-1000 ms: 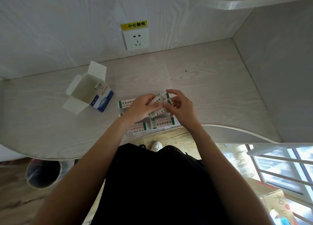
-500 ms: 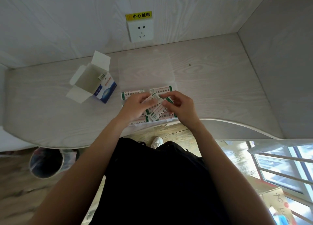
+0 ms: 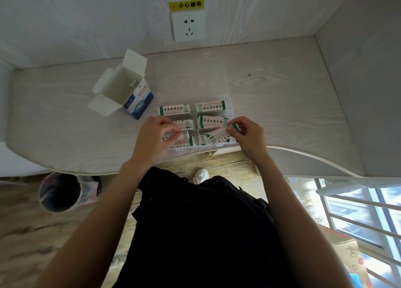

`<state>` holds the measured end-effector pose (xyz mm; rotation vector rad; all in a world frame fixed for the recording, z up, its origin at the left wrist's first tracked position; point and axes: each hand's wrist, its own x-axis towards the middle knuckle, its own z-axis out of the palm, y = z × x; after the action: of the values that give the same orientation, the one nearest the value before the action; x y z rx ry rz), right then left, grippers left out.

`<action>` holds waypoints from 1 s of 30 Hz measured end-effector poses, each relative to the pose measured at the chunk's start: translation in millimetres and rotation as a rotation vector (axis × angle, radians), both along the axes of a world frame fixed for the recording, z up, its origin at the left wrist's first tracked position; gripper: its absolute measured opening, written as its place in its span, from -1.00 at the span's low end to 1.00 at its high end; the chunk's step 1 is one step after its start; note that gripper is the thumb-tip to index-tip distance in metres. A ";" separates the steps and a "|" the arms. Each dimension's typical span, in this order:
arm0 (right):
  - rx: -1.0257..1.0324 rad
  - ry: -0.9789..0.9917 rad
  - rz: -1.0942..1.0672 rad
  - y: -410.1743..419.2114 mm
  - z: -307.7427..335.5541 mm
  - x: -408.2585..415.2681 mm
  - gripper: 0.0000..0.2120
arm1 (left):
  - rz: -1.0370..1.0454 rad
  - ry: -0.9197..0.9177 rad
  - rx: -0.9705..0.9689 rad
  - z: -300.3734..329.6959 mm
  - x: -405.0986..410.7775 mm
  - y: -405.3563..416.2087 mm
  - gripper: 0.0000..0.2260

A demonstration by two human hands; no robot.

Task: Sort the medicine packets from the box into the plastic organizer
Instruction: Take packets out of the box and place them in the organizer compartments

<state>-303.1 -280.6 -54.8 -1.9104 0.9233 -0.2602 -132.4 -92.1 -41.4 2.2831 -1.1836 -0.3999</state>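
Holding: right hand point(image 3: 249, 139) pinches a tilted medicine packet point(image 3: 220, 136) by its end, thumb and fingers clamped on it, over the near-right compartment.
Left hand point(image 3: 155, 139): fingers curled together, pinching the end of a packet point(image 3: 183, 136) lying in the near-left compartment.
Plastic organizer point(image 3: 230, 105): clear, at 12 o'clock from the person, on the desk's point(image 3: 282, 105) near edge, lid open toward the wall; packets lie in its six compartments.
Box point(image 3: 130, 92): flaps open, at 10 o'clock from the organizer, just beside it.
Socket point(image 3: 188, 26): on the wall at 12 o'clock.
Bin point(image 3: 60, 192): on the floor at 8 o'clock.
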 end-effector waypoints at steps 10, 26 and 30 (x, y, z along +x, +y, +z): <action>0.159 -0.038 -0.087 10.1 3.5 11.2 -0.94 | -0.086 -0.179 0.094 -8.0 -9.0 -7.4 -0.87; -0.459 0.269 0.158 17.4 2.0 10.5 -0.86 | 0.005 -0.265 0.142 -10.7 -9.7 5.0 -0.77; -0.552 0.296 0.175 18.5 -1.7 9.7 -0.84 | 0.013 -0.267 0.156 -11.9 -10.1 4.3 -0.78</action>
<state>-293.4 -262.0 -56.5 -2.5783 0.9302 -0.1356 -142.5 -87.8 -53.4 2.5392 -1.3040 -0.1914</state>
